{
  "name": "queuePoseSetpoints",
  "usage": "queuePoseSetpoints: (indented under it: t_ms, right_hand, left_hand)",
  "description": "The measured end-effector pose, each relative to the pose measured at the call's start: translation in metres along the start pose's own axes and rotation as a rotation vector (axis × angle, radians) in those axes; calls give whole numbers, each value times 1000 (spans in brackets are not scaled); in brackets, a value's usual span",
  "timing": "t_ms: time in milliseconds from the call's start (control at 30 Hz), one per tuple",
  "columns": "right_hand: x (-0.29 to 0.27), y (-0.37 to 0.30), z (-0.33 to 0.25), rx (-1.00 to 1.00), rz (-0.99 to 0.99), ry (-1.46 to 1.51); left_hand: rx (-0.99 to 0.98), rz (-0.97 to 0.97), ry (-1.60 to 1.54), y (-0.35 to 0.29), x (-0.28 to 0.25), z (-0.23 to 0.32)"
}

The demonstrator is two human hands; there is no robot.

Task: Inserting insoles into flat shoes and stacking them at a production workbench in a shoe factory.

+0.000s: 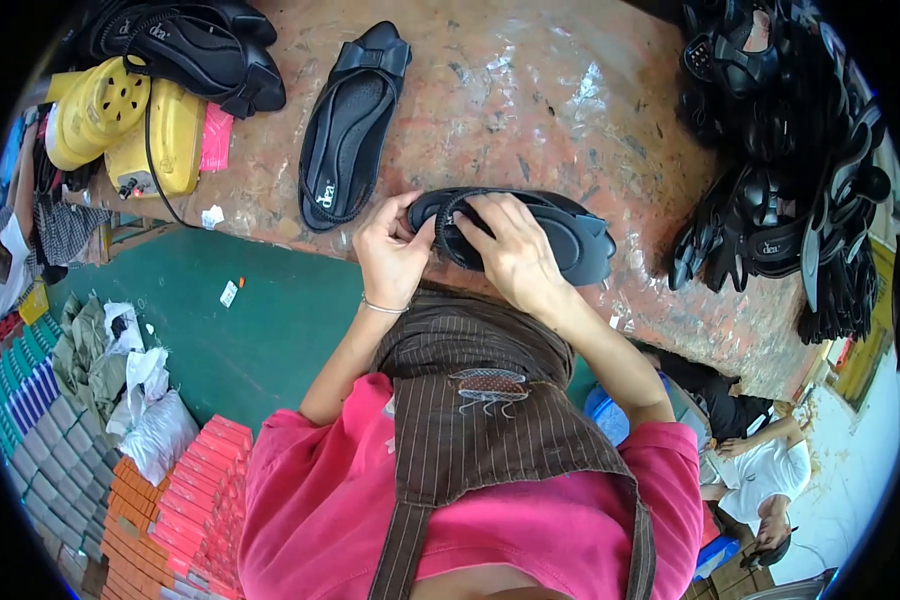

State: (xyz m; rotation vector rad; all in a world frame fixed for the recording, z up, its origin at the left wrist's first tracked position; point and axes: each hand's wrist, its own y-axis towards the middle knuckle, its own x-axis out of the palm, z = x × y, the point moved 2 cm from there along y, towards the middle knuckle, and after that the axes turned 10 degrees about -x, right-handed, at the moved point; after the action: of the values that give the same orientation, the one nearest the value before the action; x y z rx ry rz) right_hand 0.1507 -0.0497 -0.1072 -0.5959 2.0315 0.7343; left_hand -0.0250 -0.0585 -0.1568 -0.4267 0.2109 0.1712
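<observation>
A black flat shoe (568, 245) lies sideways at the near edge of the worktable, its heel to the left and its toe to the right. My left hand (390, 240) pinches the heel end between thumb and fingers. Bent over the shoe's opening, my right hand (510, 240) grips the dark braided edging near the heel; its fingertips are partly hidden. Another black flat shoe (355, 130), with a bow on the toe, rests just beyond my left hand, its toe pointing away from me.
The worn, stained worktable (540, 110) spans the front. Several black shoes (190, 45) and a yellow machine (160, 140) with a cable stand at left. Black sandals (770, 200) are piled at right. Pink boxes (205, 500) are stacked at lower left; a person (770, 470) sits at lower right.
</observation>
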Motion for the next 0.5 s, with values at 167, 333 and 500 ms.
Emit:
queuePoseSetpoints:
  t_ms: [167, 333, 500]
  right_hand:
    - [3, 3, 10, -164, -127, 160]
    - [-8, 5, -8, -44, -235, -29]
    - [-21, -15, -12, 112, -224, -204]
  left_hand:
    - [-17, 17, -86, 5, 4, 7]
    - [-5, 57, 44, 2, 2, 16]
    - [116, 89, 225, 4, 2, 15]
